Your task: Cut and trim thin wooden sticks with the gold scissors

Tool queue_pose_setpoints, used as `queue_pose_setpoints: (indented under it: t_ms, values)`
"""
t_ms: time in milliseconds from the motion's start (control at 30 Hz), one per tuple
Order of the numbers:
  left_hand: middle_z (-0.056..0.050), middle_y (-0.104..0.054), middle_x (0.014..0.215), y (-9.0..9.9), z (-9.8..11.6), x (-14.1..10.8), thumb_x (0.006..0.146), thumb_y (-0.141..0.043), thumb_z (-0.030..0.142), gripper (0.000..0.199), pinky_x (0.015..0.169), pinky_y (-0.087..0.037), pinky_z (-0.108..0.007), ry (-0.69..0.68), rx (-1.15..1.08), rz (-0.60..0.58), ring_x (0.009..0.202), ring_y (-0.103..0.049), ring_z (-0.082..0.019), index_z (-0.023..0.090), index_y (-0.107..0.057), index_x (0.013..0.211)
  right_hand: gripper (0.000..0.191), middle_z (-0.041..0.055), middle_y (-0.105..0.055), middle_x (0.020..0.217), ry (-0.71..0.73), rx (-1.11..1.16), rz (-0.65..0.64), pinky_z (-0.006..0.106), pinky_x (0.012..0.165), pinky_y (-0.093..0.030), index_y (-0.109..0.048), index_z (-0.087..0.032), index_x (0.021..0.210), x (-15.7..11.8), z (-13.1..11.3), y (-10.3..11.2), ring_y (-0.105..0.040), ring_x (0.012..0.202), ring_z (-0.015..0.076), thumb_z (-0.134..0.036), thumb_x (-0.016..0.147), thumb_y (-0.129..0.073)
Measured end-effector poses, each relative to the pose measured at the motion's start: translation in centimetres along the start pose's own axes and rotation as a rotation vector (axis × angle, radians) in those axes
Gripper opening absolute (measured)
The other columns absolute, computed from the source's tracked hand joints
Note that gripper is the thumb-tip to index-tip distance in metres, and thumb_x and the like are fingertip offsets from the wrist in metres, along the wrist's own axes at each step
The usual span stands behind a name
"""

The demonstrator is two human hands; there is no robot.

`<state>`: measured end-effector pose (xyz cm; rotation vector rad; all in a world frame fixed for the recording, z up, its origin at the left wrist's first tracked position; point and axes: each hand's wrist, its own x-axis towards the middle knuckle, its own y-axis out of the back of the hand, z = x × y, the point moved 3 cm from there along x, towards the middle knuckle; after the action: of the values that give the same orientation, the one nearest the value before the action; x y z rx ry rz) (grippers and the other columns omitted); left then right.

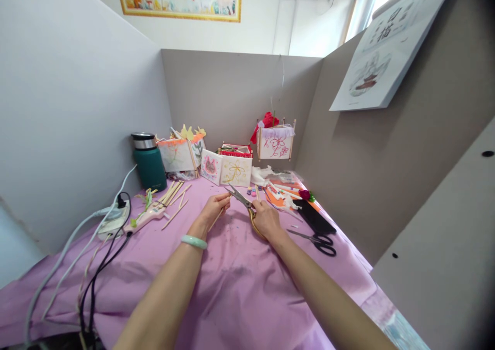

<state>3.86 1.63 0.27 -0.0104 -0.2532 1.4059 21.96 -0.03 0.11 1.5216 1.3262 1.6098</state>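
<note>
Two bare forearms (164, 290) stretch away over a tabletop (235, 298) draped in rumpled purple cloth, a pale green bangle (194, 242) circling the left wrist. Just ahead of me, above the middle of the cloth, the left hand (214, 209) pinches a thin stick (215, 220), straight, slender and light tan, slanting down below the fingers. Beside it, the right hand (265, 218) is curled around the gold-handled scissors (240, 197): dull grey metal blades tapering to points, the handle a broad, curved loop with a soft yellow gleam. Those blades point up and leftward, right by the left fingertips; whether they touch the stick, I can't tell. Near the right forearm lie black-handled scissors (317, 240), and more pale sticks (174, 193) lie off to the left.
</note>
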Motion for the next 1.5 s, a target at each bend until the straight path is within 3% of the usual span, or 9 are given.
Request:
queue_pose_setpoints:
  t_ms: [267, 533, 767, 1100, 1267, 1500]
  values:
    - [0.008, -0.035, 0.049, -0.2, -0.4, 0.1, 0.066, -0.069, 0.038, 0.056, 0.044, -0.010, -0.022, 0.025, 0.034, 0.010, 0.041, -0.022, -0.004, 0.008, -0.063, 0.113, 0.029, 0.0073, -0.067, 0.092, -0.002, -0.015, -0.041, 0.027, 0.067, -0.038, -0.059, -0.021, 0.104, 0.2, 0.3, -0.1, -0.063, 0.082, 0.0197, -0.038, 0.094, -0.037]
    - [0.005, -0.045, 0.050, -0.7, 0.4, -0.2, 0.069, -0.064, 0.032, 0.026, 0.043, -0.015, -0.022, -0.012, 0.096, 0.070, 0.041, -0.029, -0.005, 0.012, -0.067, 0.084, 0.029, 0.0082, -0.061, 0.104, -0.002, -0.013, 0.050, 0.028, 0.074, -0.038, -0.056, -0.025, 0.113, -0.2, 0.1, 0.4, -0.058, 0.092, 0.0201, -0.037, 0.091, -0.043]
    - [0.003, -0.050, 0.052, -0.9, 0.8, -0.4, 0.068, -0.062, 0.030, 0.018, 0.043, -0.016, -0.023, -0.009, 0.148, 0.049, 0.041, -0.030, -0.005, 0.013, -0.065, 0.074, 0.030, 0.0102, -0.061, 0.101, 0.018, 0.015, 0.123, 0.030, 0.080, -0.036, -0.057, -0.022, 0.113, -0.4, -0.1, 0.9, -0.055, 0.092, 0.0223, -0.035, 0.089, -0.044]
    - [0.006, -0.040, 0.051, -1.1, 1.0, -0.7, 0.068, -0.065, 0.032, 0.021, 0.043, -0.014, -0.023, -0.036, 0.092, 0.013, 0.042, -0.025, -0.004, 0.013, -0.057, 0.063, 0.027, 0.0080, -0.061, 0.103, -0.005, 0.004, 0.051, 0.027, 0.074, -0.038, -0.058, -0.024, 0.110, -0.3, -0.3, 0.7, -0.058, 0.089, 0.0197, -0.036, 0.091, -0.042]
    - [0.006, -0.038, 0.052, -1.3, 1.0, -0.6, 0.068, -0.065, 0.031, 0.019, 0.044, -0.017, -0.021, -0.034, 0.052, -0.008, 0.044, -0.029, -0.005, 0.013, -0.061, 0.072, 0.026, 0.0099, -0.061, 0.103, -0.004, 0.010, 0.113, 0.030, 0.080, -0.037, -0.058, -0.022, 0.107, -0.4, -0.3, 1.1, -0.055, 0.094, 0.0221, -0.035, 0.090, -0.044]
    - [0.007, -0.037, 0.052, -1.1, 0.7, -0.6, 0.066, -0.068, 0.033, 0.026, 0.044, -0.015, -0.022, -0.003, 0.034, 0.003, 0.044, -0.026, -0.004, 0.011, -0.064, 0.079, 0.027, 0.0083, -0.061, 0.101, -0.010, 0.009, 0.066, 0.028, 0.072, -0.038, -0.057, -0.024, 0.109, -0.3, -0.3, 0.7, -0.059, 0.089, 0.0202, -0.037, 0.091, -0.041]
